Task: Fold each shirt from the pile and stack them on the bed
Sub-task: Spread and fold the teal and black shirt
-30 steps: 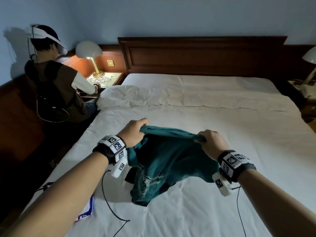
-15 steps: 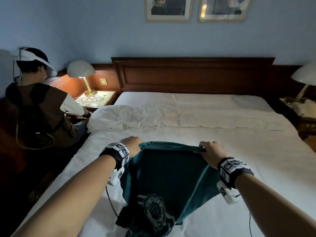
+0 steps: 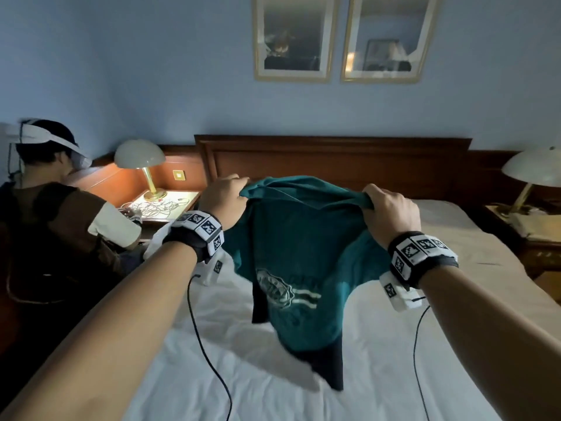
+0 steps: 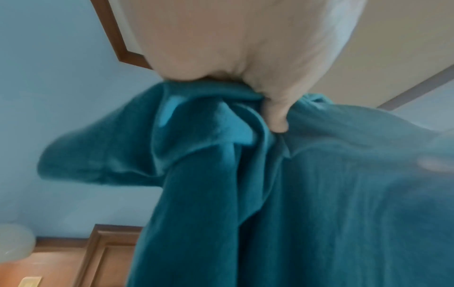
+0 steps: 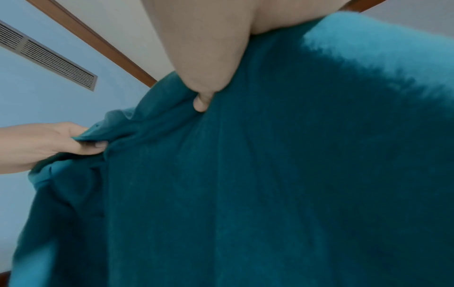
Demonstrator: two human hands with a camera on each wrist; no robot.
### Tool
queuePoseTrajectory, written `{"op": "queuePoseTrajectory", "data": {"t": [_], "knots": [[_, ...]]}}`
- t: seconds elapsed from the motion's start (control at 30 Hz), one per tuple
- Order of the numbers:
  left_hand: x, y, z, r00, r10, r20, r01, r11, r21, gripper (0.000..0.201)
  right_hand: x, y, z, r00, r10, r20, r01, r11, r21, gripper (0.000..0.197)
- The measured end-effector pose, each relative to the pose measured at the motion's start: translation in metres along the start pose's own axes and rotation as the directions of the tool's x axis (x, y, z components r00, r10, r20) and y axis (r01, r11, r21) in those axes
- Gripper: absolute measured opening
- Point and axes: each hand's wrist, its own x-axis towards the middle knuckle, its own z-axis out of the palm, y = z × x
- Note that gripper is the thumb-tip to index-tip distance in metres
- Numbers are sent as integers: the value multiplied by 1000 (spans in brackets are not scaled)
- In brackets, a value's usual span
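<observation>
A teal shirt (image 3: 300,250) with a pale round print and a dark hem hangs in the air above the white bed (image 3: 249,375). My left hand (image 3: 226,199) grips its top edge on the left, my right hand (image 3: 387,208) grips it on the right, and the cloth is stretched between them. The left wrist view shows my left hand (image 4: 245,64) bunching the teal shirt (image 4: 294,194) with the thumb pressed into it. In the right wrist view my right hand (image 5: 203,58) pinches the shirt (image 5: 270,174), and the left hand (image 5: 49,143) holds the far edge.
Another person (image 3: 51,226) sits at the bed's left side by a nightstand (image 3: 164,205) with a lit lamp (image 3: 140,156) and cables. A wooden headboard (image 3: 334,159) stands behind. A second lamp (image 3: 531,174) and nightstand are at the right. Cords trail from my wrists over the sheet.
Both hands have lifted the teal shirt up off the bed and spread it wider. It now hangs free, with the print facing me.
</observation>
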Motion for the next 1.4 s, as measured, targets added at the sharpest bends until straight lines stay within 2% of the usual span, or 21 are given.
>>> {"op": "queuePoseTrajectory", "data": {"t": [0.03,0.1,0.17,0.23,0.4,0.53,0.57,0.7,0.77,0.8,0.83,0.87,1.0,1.13,1.17,1.23,1.27,1.3,1.33,1.37,1.4], "knots": [[-12,1,-4,999,24,32,-24,1000,-9,3,-12,-2,-3,1000,-19,6,19,1000,15,8],[-49,1,-9,979,28,203,-23,999,-28,16,-49,-5,-3,992,-90,87,86,995,42,29],[-99,-5,-1,921,37,387,-25,999,-36,36,-99,-6,5,957,-165,239,154,986,66,56],[-157,-14,19,870,83,487,-82,996,-24,56,-156,-4,24,910,-189,368,176,982,68,64],[-312,-38,102,767,76,637,-151,987,63,57,-311,6,94,781,-93,617,94,995,30,62],[-435,-51,172,634,59,771,-171,983,65,93,-432,9,156,650,-42,759,93,995,-25,52],[-465,-55,187,601,34,798,-163,983,81,95,-459,8,171,610,-19,792,88,995,-44,48],[-558,-58,228,503,-12,864,-215,967,138,91,-546,2,209,530,38,847,73,993,-91,47],[-620,-67,259,457,12,889,-199,976,89,83,-602,-3,241,476,65,877,92,988,-123,46],[-630,-65,259,466,2,885,-183,979,94,78,-613,-1,241,493,54,868,96,989,-116,44],[-643,-64,258,409,-58,911,-165,977,136,71,-627,-2,243,486,81,870,98,984,-147,42],[-656,-64,262,391,-50,919,-165,978,124,63,-641,-4,247,507,101,856,75,984,-161,39],[-694,-68,267,508,-36,861,-205,965,161,47,-676,-6,248,556,105,825,28,989,-144,44],[-703,-67,257,609,6,793,-204,967,150,48,-687,-9,238,547,136,826,31,983,-183,46],[-702,-67,254,648,3,762,-161,978,134,47,-686,-10,234,542,151,826,22,981,-194,47],[-690,-69,252,760,-71,646,-10,993,121,37,-681,-11,228,626,191,756,-24,974,-226,51],[-682,-72,252,804,-172,570,95,982,161,29,-677,-7,227,683,234,692,-81,966,-246,52],[-673,-77,252,806,-309,505,216,947,237,20,-672,-3,225,720,292,629,-150,951,-269,49],[-666,-83,252,747,-461,479,347,885,310,17,-671,3,226,737,355,575,-217,930,-296,41],[-661,-89,254,626,-603,494,464,797,386,25,-670,9,227,726,437,532,-298,896,-329,30],[-659,-94,256,498,-696,517,536,716,447,33,-670,15,228,685,534,496,-397,844,-360,23]]}}
